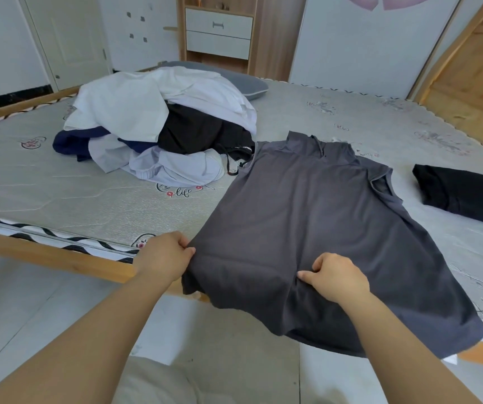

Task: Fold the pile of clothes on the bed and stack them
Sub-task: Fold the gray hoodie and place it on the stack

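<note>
A dark grey garment lies spread on the bed, its near hem hanging over the bed's front edge. My left hand pinches the garment's near left corner. My right hand grips the cloth near the middle of the hem. A heap of unfolded clothes, white, black, navy and pale lilac, lies at the back left of the bed. A folded black garment rests on the bed at the right.
A grey pillow lies behind the heap. The bed's wooden frame runs along the front edge. A wooden cabinet with white drawers stands against the far wall. Tiled floor lies below.
</note>
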